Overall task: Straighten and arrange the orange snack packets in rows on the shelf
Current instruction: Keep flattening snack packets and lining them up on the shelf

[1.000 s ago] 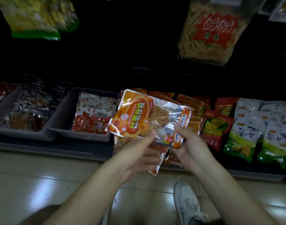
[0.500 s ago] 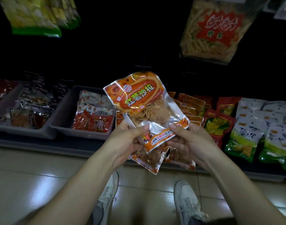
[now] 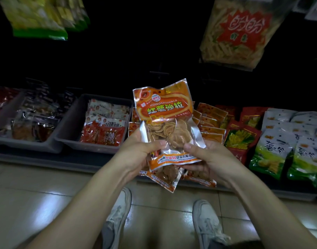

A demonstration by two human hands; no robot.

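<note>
An orange snack packet (image 3: 165,112) with a clear lower half stands upright in front of me, over the low shelf (image 3: 46,159). My left hand (image 3: 136,155) grips its lower left edge and my right hand (image 3: 208,159) grips its lower right edge. Under it both hands hold more orange packets (image 3: 165,177), whose bottom ends stick out below my fingers. Behind the packet, several orange packets (image 3: 210,121) lie overlapping on the shelf, partly hidden.
Two grey bins (image 3: 69,133) with red and dark packets stand at the left. Red packets (image 3: 242,139) and white-green packets (image 3: 272,155) lie at the right. Large bags (image 3: 238,31) hang above. My shoes (image 3: 208,223) rest on the tiled floor below.
The top orange packet has turned from lying sideways to upright and now stands higher. Both hands have shifted to its lower edge.
</note>
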